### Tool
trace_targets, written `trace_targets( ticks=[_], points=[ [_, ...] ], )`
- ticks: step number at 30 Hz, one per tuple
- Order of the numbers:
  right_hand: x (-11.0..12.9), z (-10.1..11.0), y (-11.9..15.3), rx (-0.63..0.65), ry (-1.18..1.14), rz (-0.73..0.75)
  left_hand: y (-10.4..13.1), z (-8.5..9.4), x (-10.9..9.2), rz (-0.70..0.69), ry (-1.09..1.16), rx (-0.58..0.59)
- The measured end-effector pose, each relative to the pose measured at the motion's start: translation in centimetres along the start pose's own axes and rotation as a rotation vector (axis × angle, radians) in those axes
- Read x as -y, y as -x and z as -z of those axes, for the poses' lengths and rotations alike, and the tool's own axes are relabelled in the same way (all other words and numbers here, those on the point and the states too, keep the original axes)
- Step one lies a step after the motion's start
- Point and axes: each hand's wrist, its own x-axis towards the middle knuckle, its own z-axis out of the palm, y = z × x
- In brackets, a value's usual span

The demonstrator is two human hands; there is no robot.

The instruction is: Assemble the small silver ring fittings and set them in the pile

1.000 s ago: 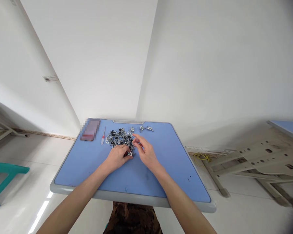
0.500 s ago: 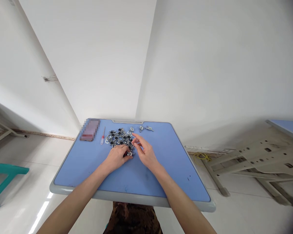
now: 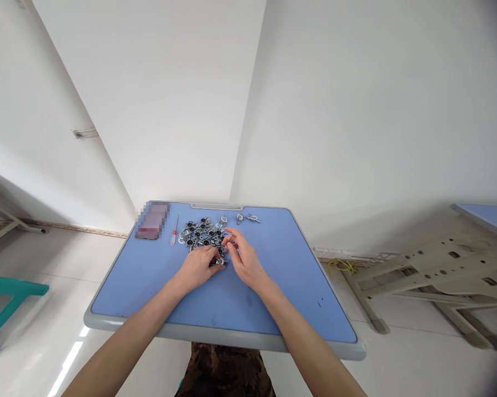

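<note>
A pile of small metal parts with black round pieces (image 3: 197,234) lies on the blue tabletop (image 3: 149,281). At the pile's near edge, my left hand (image 3: 199,266) has its thumb and fingers closed around a metal part (image 3: 220,261). My right hand (image 3: 245,259) is at the pile's right side, thumb and fingertips drawn together; whatever is between them is too small to make out. Beyond the pile sit separate metal pieces, one (image 3: 239,218) near the back edge and another (image 3: 253,218) to its right.
Left of the pile lies a screwdriver with a red and clear handle (image 3: 173,237), beside a blurred phone-like object (image 3: 152,220). A green stool (image 3: 15,286) stands at the left. To the right are another desk's frame (image 3: 430,270) and a yellow cord (image 3: 342,266).
The fingers of my right hand have bent slightly and dipped a little toward the pile. My left hand has stayed in place.
</note>
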Motion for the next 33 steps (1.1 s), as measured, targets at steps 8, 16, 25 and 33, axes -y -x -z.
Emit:
trace_targets(
  ticks=[8,16,25,33],
  points=[
    [0.34,0.33,-0.10,-0.055,0.059,0.031,0.07,0.04,-0.11,0.001,0.007,-0.006],
    [0.11,0.19,-0.10,-0.091,-0.133,-0.006,0.05,0.06,-0.03,0.003,0.000,-0.001],
    [0.12,0.22,-0.16,-0.120,-0.311,-0.139,0.11,0.11,0.11,-0.002,-0.001,0.010],
    [-0.24,0.72,-0.12,-0.049,-0.229,-0.199,0.24,0.55,-0.01,0.038,0.061,0.041]
  ],
)
